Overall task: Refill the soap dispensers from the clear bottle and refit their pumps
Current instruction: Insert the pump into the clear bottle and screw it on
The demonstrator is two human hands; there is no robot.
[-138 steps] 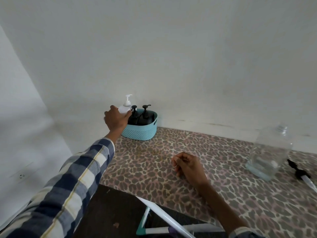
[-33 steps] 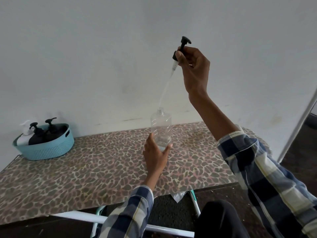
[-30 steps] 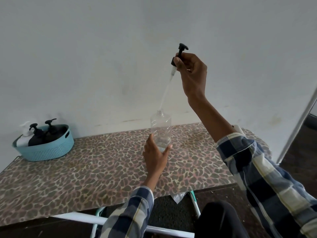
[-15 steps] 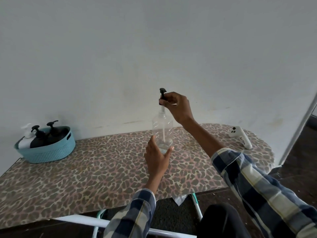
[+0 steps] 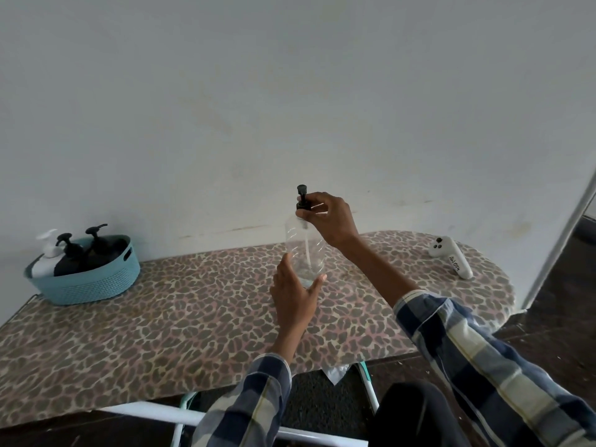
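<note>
While left hand grips clear bottle (mid-table), right hand pinches pump.

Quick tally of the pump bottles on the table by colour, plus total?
Black pump bottles: 2, both in the teal basket, at and
White pump bottle: 1, same basket
Clear bottle: 1, left hand steadying it, right hand holding its black pump at the neck
Total: 4

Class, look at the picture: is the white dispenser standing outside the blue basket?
No. The white dispenser sits inside the basket, beside the two black dispensers.
</note>
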